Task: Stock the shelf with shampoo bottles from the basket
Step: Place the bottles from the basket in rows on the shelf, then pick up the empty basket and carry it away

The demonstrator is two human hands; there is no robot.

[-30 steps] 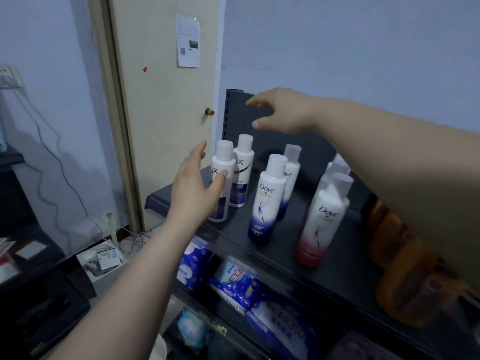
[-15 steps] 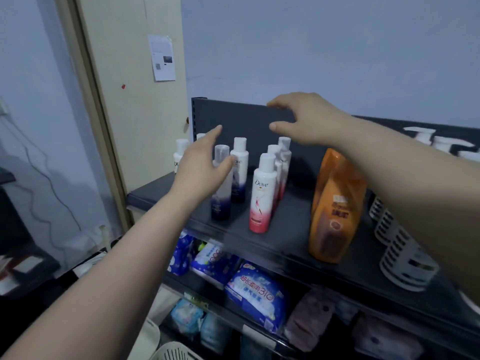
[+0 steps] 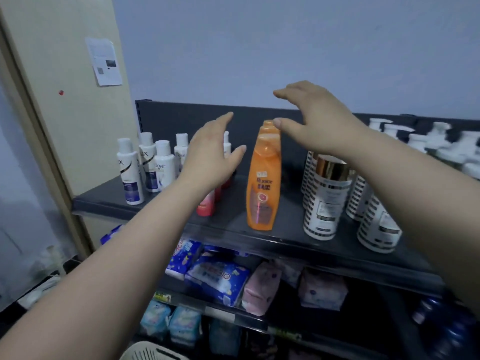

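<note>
Both hands have shifted right along the shelf. Left to right I see white bottles standing, my left hand spread and empty, an orange bottle upright between the hands, and my right hand spread and empty, thumb beside its cap. Below, the basket rim shows.

The dark top shelf carries upright bottles. Small white bottles stand at its left end, and a red-based bottle stands near the front edge. Orange bottles line up front to back at the middle. Striped white bottles stand toward the right end, with white pump bottles along the back edge. The lower shelf holds blue and pink packs.
</note>
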